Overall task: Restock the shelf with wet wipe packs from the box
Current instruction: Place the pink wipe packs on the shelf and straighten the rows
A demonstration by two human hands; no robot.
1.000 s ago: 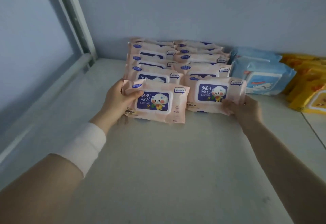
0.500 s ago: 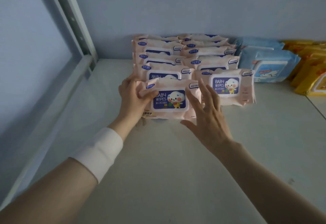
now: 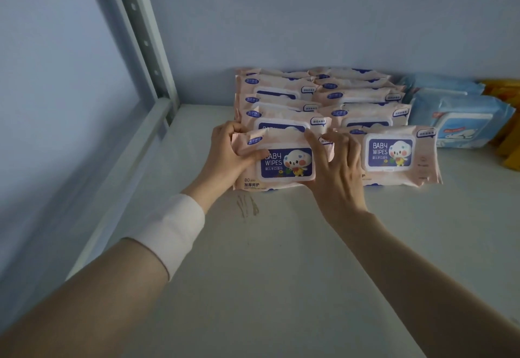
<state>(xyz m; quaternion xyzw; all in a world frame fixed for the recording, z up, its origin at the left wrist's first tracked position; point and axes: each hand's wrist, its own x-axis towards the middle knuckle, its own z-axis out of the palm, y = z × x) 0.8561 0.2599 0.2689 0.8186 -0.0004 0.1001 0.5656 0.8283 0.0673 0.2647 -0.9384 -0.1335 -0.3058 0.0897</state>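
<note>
A pink baby wipes pack (image 3: 284, 164) with a dark blue lid label lies at the front of the left row on the white shelf (image 3: 267, 259). My left hand (image 3: 228, 157) grips its left end, thumb on top. Over the pack's right end lies my right hand (image 3: 337, 166), fingers spread and wrapped around that edge. A second front pack (image 3: 394, 157) lies flat just to the right, touching my right hand's fingers. Behind both, two rows of overlapping pink packs (image 3: 318, 98) run back to the wall. The box is out of view.
Blue wipe packs (image 3: 461, 121) sit right of the pink rows, and yellow packs (image 3: 506, 121) lie at the far right edge. A perforated metal upright (image 3: 140, 36) and side rail (image 3: 121, 171) bound the shelf on the left. A scuff mark (image 3: 247, 205) shows near the front pack.
My right hand left the right front pack and came over to the right end of the left front pack. The left pack has been pushed back against its row.
</note>
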